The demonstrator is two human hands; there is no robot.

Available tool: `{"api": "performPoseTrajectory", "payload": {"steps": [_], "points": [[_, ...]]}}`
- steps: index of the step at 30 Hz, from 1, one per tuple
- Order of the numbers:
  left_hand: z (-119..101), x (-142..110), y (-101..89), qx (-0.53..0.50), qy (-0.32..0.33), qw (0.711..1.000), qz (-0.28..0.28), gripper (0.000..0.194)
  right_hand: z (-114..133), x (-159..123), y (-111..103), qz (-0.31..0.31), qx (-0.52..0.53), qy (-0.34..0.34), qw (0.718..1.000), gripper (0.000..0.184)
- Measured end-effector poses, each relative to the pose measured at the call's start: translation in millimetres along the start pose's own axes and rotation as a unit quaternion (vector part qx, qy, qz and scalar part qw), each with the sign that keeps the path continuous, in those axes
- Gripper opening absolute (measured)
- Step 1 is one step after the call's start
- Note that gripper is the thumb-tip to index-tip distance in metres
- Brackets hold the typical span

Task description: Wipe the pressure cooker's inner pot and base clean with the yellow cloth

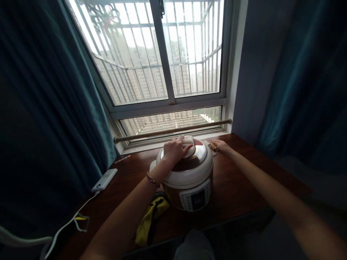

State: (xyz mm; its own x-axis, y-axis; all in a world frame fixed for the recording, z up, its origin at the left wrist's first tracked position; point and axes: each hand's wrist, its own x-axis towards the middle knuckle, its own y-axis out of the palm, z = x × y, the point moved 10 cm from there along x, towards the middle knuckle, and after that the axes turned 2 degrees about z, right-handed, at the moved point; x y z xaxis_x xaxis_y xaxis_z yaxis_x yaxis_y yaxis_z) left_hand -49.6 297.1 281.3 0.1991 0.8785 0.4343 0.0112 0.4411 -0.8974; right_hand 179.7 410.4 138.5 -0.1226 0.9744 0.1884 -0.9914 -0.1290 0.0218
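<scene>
A white and brown electric pressure cooker [187,180] stands on the dark wooden table, its control panel [197,198] facing me. My left hand [175,148] is closed on the white lid handle [187,141] on top of the shiny lid. At the cooker's right side, my right hand [222,146] is closed around a small tan-brown object [213,146], whose exact kind I cannot make out. That object is beside the cooker's white side handle; whether they touch is unclear. A yellow and black cloth-like item [151,218] lies in front of the cooker, left of the panel.
On the left of the table [233,180] lies a white power bank [105,180] with a white cable [73,216] trailing off. Behind stand a barred window [168,54] and a horizontal rod [173,130]. Blue curtains [54,90] hang on both sides.
</scene>
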Motion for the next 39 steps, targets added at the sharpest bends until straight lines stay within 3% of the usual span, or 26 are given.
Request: {"api": "performPoseTrajectory", "payload": {"steps": [9, 14, 18, 20, 21, 23, 26, 31, 35, 39], "points": [[-2, 5, 1.3, 0.012, -0.06, 0.998, 0.014, 0.081, -6, -5, 3, -0.052, 0.075, 0.041, 0.995, 0.021], [-2, 5, -1.1, -0.01, -0.061, 0.998, 0.014, 0.081, -3, -9, 5, -0.053, 0.077, 0.042, 0.995, 0.021], [8, 0, -12.1, -0.052, 0.017, 0.997, -0.049, 0.068, 6, -13, 10, -0.04, 0.08, 0.025, 0.996, 0.019], [32, -10, -12.4, -0.114, 0.022, 0.989, -0.092, 0.059, 9, -14, 13, -0.036, 0.087, 0.018, 0.995, 0.018], [52, -16, -7.0, -0.158, -0.005, 0.982, -0.103, 0.057, 10, -14, 14, -0.036, 0.091, 0.015, 0.995, 0.017], [103, -33, 16.5, -0.278, -0.119, 0.947, -0.111, 0.056, 10, -15, 17, -0.039, 0.103, 0.012, 0.994, 0.016], [143, -57, 55.4, -0.327, -0.187, 0.922, -0.089, 0.058, 8, -13, 19, -0.051, 0.117, 0.009, 0.992, 0.016], [162, -73, 99.9, -0.418, -0.247, 0.873, -0.045, 0.063, 5, -13, 17, -0.081, 0.13, 0.007, 0.988, 0.017], [166, -73, 111.0, -0.459, -0.259, 0.848, -0.047, 0.048, 2, -14, 15, -0.104, 0.136, 0.011, 0.985, 0.017], [173, -74, 119.6, -0.467, -0.268, 0.841, -0.052, 0.036, -1, -14, 12, -0.127, 0.135, 0.017, 0.983, 0.016]]}}
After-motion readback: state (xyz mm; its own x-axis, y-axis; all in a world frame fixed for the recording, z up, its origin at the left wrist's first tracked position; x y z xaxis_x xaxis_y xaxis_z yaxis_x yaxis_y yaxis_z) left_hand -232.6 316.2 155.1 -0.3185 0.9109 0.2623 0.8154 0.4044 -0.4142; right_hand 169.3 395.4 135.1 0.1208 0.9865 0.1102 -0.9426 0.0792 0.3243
